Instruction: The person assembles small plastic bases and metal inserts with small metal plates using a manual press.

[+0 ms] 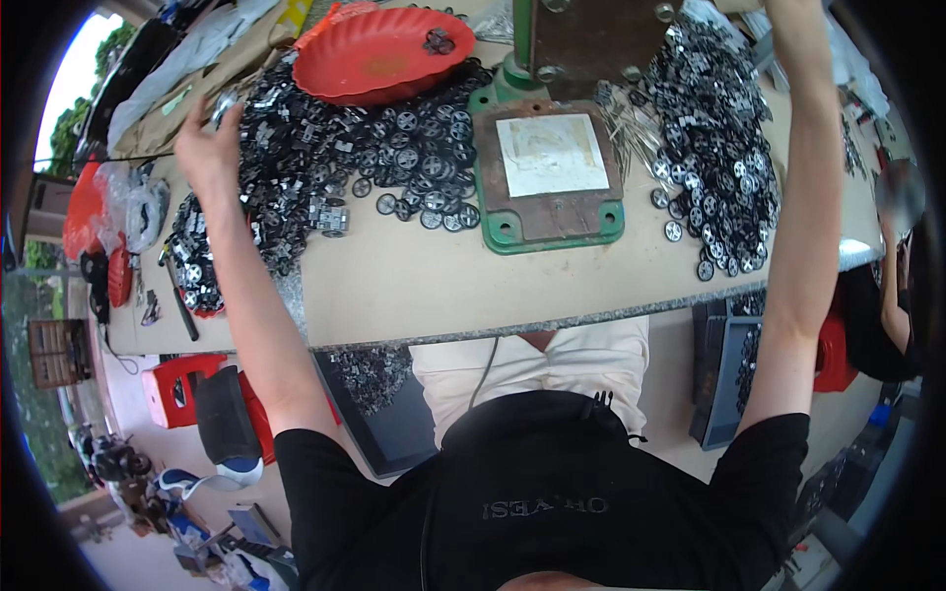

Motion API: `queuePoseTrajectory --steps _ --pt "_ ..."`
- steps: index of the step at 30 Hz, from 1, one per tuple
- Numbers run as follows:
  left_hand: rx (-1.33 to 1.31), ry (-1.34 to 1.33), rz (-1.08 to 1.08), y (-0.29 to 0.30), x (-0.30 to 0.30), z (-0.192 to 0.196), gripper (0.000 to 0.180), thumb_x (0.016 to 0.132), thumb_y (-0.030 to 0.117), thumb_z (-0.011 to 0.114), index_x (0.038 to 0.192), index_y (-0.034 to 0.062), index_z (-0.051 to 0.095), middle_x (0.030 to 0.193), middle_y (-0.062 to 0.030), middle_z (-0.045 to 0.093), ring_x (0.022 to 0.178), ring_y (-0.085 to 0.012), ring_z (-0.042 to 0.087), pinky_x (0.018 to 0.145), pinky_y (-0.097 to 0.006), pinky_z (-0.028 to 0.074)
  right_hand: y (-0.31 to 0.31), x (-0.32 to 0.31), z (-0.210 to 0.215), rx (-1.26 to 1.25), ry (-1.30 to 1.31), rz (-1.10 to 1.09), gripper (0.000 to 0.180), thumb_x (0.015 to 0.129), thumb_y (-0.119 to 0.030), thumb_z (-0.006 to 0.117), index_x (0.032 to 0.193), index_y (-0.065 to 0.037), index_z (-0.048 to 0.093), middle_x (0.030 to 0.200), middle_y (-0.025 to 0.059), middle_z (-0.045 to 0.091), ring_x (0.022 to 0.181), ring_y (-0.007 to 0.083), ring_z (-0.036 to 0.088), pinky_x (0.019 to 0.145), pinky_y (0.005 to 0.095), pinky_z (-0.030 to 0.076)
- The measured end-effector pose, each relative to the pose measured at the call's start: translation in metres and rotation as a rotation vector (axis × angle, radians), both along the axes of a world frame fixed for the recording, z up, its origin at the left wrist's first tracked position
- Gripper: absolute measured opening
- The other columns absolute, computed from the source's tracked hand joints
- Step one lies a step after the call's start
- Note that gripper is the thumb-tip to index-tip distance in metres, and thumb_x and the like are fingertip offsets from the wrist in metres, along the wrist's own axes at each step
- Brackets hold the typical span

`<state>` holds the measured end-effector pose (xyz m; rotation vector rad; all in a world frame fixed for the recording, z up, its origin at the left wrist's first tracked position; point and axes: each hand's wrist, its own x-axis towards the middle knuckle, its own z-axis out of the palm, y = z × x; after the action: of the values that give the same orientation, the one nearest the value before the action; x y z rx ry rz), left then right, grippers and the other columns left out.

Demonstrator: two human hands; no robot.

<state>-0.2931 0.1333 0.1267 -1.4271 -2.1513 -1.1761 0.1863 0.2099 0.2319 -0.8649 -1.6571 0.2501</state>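
Black shirt: sat nearest the camera, spreading across the lower edge.
Light trousers: showed beyond the shirt, below the surface.
Left hand: reached over the far left, with thumb and finger wide apart and a silvery thing between them; could not tell whether gripped or merely behind.
Left heap: lay just beside the left hand, made of small dark parts.
Right forearm: stretched upward beside the right heap of black-and-silver wheels.
Right hand: fell past the upper edge; could not tell whether wide, narrow or holding anything.
Middle wheels: spread between the left heap and the green base.
White sheet: rested on the base.
Metal pins: lay between base and right heap.
Red dish: rested above the middle wheels, carrying a few dark pieces.
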Motion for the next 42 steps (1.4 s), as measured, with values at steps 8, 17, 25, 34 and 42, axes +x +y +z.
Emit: queuePoseTrajectory --steps 8,17,25,34,42 --pt "-0.475 -0.11 -0.393 -0.06 0.121 -0.07 0.023 0.074 0.006 0.06 0.097 0.0028 0.063 0.093 -0.0174 0.063 0.087 -0.0317 0.061 0.079 -0.036 0.046 -0.093 0.042 -0.151 -0.4 -0.276 -0.015 0.014 0.081 -0.008 0.059 0.094 -0.002 0.061 0.094 0.005 0.059 0.071 0.0093 0.053 0.06 0.0218 0.043" --pt "-0.527 -0.227 -0.294 -0.07 0.114 -0.114 0.032 0.078 0.005 0.061 0.11 0.0043 0.057 0.076 -0.0033 0.055 0.066 -0.0108 0.052 0.062 -0.023 0.045 -0.098 0.058 -0.173 -0.586 -0.535 -0.165 0.012 0.073 -0.007 0.062 0.084 -0.002 0.063 0.077 0.0105 0.058 0.066 0.0241 0.057 0.062 0.0322 0.045" --pt "-0.032 -1.224 -0.672 -0.099 0.143 -0.097 0.018 0.083 -0.001 0.054 0.101 -0.0003 0.058 0.088 -0.0077 0.059 0.076 -0.0152 0.058 0.066 -0.023 0.048 -0.061 0.043 -0.178 -0.473 -0.799 0.006 0.011 0.071 -0.008 0.061 0.081 -0.003 0.061 0.081 0.0095 0.057 0.079 0.0273 0.057 0.067 0.0351 0.045" --pt "-0.331 -1.892 -0.927 -0.132 0.258 -0.092 0.029 0.089 0.006 0.047 0.117 -0.0014 0.046 0.111 -0.0194 0.055 0.099 -0.0287 0.058 0.083 -0.034 0.051 -0.052 0.033 -0.193 -0.405 -1.021 0.24 0.007 0.074 -0.002 0.054 0.08 -0.001 0.052 0.079 0.0105 0.055 0.076 0.0298 0.055 0.065 0.0376 0.045" --pt "-0.422 -2.079 -0.957 -0.127 0.284 -0.097 0.043 0.09 0.005 0.044 0.129 -0.0054 0.032 0.121 -0.0192 0.048 0.111 -0.0304 0.05 0.097 -0.039 0.041 -0.13 0.003 -0.163 -0.9 0.184 0.524 0.019 0.086 -0.005 0.055 0.103 0.002 0.058 0.083 0.0048 0.063 0.069 0.0048 0.057 0.053 0.0153 0.04"
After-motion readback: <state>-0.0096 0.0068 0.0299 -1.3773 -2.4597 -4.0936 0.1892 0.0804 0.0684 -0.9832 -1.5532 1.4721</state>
